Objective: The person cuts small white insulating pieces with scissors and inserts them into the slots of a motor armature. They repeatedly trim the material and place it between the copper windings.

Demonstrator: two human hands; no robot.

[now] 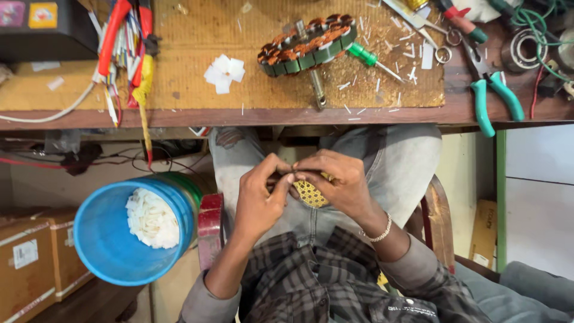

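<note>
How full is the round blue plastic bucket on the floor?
Mostly empty: the blue plastic bucket holds only a small heap of white scraps against one side, with bare blue bottom showing.

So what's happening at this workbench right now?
A seated person has both hands together over the lap, left hand and right hand pinching something small between the fingertips; what it is can't be made out. A yellow mesh piece shows just beneath them. On the bench above lie a copper-wound stator, a green screwdriver and pliers. A blue bucket holding white scraps stands beside the left knee.
</note>
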